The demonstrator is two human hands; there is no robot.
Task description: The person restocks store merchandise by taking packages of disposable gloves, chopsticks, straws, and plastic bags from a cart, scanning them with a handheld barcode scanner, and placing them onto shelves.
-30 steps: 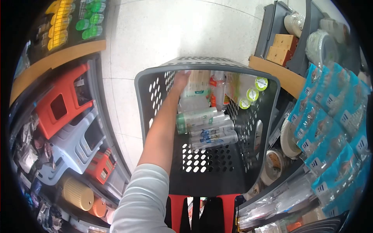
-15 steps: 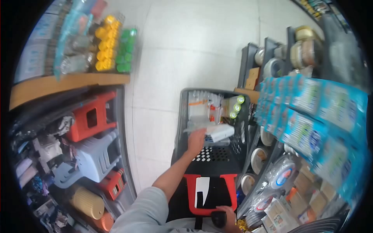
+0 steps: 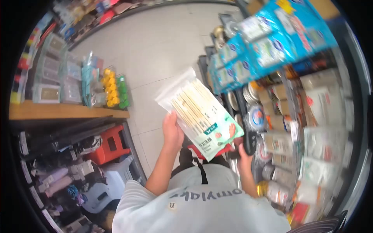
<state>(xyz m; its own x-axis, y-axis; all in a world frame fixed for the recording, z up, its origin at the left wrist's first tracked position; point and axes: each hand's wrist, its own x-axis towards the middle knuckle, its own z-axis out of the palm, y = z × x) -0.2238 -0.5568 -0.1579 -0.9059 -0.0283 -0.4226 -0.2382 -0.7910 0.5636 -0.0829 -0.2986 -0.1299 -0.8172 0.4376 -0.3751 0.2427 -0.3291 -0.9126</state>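
A clear packet of wooden sticks (image 3: 200,114) with a green and white label is held up in front of my body. My left hand (image 3: 172,130) grips the packet at its left edge. My right hand (image 3: 244,156) is low on the right, beside the packet's lower right corner, with its fingers around a black handle (image 3: 250,143). Behind the packet a bit of the red cart handle (image 3: 194,150) shows. The packet hides the basket.
Shelves on the left hold a red stool (image 3: 108,145), a blue-grey stool (image 3: 107,186) and yellow-capped bottles (image 3: 110,88). On the right hang blue packs (image 3: 268,46) above shelves of packaged goods (image 3: 320,143). Pale floor (image 3: 155,50) runs between them.
My left hand has come up out of the basket with the packet of sticks. The view has turned, and the basket is now hidden. My right hand stays near the handle.
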